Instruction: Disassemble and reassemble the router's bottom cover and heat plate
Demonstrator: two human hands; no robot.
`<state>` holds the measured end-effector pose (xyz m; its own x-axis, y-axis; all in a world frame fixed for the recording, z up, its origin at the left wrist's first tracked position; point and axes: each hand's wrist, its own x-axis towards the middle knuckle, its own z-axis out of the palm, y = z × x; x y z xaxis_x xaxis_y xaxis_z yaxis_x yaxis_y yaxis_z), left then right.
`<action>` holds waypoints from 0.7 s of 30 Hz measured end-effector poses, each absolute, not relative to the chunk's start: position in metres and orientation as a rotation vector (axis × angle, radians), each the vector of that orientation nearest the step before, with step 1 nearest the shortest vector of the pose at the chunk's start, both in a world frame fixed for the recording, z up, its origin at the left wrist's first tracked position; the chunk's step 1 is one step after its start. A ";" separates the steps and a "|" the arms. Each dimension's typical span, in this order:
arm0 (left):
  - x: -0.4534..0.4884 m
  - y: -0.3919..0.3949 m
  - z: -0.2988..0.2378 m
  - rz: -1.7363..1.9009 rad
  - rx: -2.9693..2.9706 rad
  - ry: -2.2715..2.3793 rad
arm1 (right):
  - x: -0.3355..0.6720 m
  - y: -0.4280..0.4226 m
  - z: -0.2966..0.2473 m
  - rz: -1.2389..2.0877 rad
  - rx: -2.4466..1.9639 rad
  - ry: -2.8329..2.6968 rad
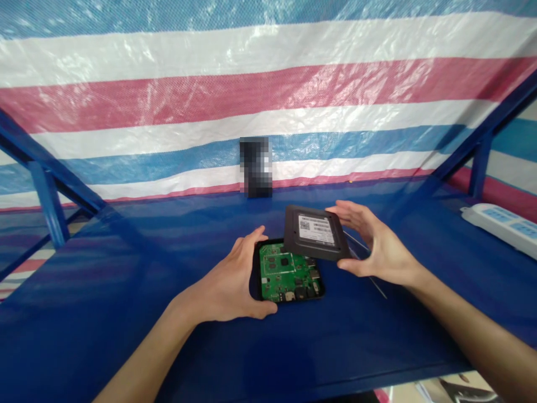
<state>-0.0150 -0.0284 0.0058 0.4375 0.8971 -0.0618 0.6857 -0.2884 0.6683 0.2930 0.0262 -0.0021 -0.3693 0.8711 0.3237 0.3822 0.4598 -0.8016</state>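
The right hand grasps a black lid by its edges, tilted just above the green circuit board in a black case, which the left hand grips from the left.

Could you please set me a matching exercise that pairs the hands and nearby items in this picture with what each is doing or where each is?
Things:
1. Left hand
2. Right hand
3. Green circuit board
4. White power strip

Places or states:
A. At the right side of the blue table
B. Clasping the edge of the black base
C. Seated inside the base
D. Holding the black cover above the board

Pairs: 1-B, 2-D, 3-C, 4-A
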 end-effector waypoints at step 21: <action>-0.017 -0.028 0.003 0.347 2.105 1.323 | 0.294 0.023 -0.002 0.916 -1.029 -1.860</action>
<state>-0.0165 -0.0281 0.0033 0.4633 0.8804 -0.1014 0.7173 -0.3054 0.6263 0.2942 0.0235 -0.0025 -0.3457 0.8904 0.2959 0.3083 0.4057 -0.8605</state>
